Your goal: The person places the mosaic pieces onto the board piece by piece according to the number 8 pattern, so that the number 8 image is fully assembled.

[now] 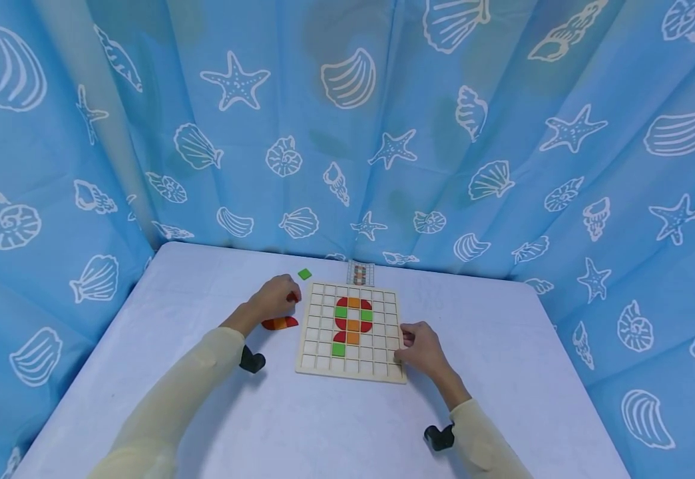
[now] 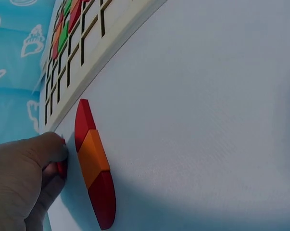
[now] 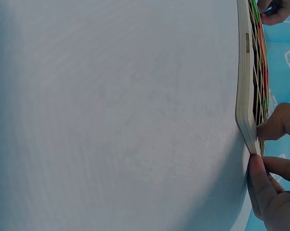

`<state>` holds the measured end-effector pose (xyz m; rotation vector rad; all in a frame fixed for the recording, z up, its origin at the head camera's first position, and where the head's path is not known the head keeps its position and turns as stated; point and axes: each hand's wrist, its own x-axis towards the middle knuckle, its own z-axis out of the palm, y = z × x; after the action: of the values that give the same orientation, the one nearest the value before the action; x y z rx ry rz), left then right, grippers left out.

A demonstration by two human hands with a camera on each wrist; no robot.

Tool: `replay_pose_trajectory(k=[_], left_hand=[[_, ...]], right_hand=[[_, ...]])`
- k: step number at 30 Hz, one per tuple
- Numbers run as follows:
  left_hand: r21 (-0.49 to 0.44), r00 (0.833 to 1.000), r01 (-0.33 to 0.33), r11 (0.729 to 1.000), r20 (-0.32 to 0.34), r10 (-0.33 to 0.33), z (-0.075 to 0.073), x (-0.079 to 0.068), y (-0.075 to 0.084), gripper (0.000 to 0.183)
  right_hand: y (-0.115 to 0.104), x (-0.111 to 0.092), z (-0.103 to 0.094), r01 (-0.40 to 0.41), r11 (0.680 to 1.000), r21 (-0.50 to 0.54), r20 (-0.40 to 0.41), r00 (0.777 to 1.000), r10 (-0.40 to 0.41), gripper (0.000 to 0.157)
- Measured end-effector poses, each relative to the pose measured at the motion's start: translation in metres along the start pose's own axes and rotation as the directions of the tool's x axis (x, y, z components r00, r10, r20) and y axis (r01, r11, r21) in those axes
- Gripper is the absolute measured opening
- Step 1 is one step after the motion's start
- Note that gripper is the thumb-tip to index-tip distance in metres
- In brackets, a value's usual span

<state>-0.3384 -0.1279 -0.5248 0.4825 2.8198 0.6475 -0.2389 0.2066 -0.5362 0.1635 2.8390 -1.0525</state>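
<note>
Beside the board (image 1: pixel 379 347), the left hand (image 1: pixel 274 298) pinches a red piece (image 2: pixel 63 166); the right hand (image 1: pixel 424 349) grips the board's edge. Placing seems in hand, calling next for careful alignment.

Left hand (image 2: pixel 15 178) pinching a red piece (image 2: pixel 62 166)
Beside it, a red-orange-red row (image 2: pixel 93 159); gridded board (image 2: pixel 100 65) at upper left.

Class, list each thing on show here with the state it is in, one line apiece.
Wooden grid board: partly filled with coloured tiles
Left hand: pinching a red tile
Right hand: holding the board's right edge
Red-orange-red tile row: end to end, off the board
Lone green tile: off the board
Pattern card: pattern side showing
Shell-print curtain: hanging in folds
</note>
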Motion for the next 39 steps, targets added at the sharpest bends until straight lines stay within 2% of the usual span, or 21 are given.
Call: replay_pose_trajectory(k=[8, 20, 24, 31, 34, 37, 39], left_hand=[[-0.055, 1.0, 0.008, 0.998, -0.022, -0.009, -0.001, -0.003, -0.001, 0.019], [-0.167, 0.992, -0.109, 0.98, -0.083, 0.096, 0.003, -0.012, 0.023, 0.024], [-0.175, 0.986, -0.158, 0.972, -0.073, 0.147, 0.008, -0.016, 0.032, 0.023], [-0.157, 0.985, -0.175, 0.972, -0.015, 0.175, 0.02, -0.025, 0.046, 0.023], [-0.128, 0.971, -0.239, 0.962, -0.008, 0.24, 0.026, -0.032, 0.051, 0.02], [-0.087, 0.938, -0.346, 0.934, -0.01, 0.347, 0.032, -0.04, 0.057, 0.016], [-0.069, 0.92, -0.391, 0.918, 0.001, 0.392, 0.036, -0.045, 0.062, 0.015]], right_hand=[[-0.001, -0.001, -0.001, -0.006, 1.0, -0.008, 0.005, 1.0, 0.006, 0.068], [0.0, 0.001, -0.003, 0.028, 0.999, -0.016, 0.001, 1.0, -0.028, 0.066], [0.001, 0.001, -0.003, 0.024, 1.0, -0.011, 0.006, 1.0, -0.023, 0.067], [0.0, 0.002, -0.003, 0.025, 1.0, -0.015, 0.009, 1.0, -0.025, 0.067], [-0.001, 0.001, -0.003, 0.027, 0.999, -0.02, 0.009, 1.0, -0.027, 0.067], [0.001, 0.001, -0.002, 0.024, 1.0, -0.016, 0.006, 1.0, -0.024, 0.066], [0.001, 0.001, -0.001, 0.025, 1.0, -0.012, 0.004, 1.0, -0.025, 0.066]])
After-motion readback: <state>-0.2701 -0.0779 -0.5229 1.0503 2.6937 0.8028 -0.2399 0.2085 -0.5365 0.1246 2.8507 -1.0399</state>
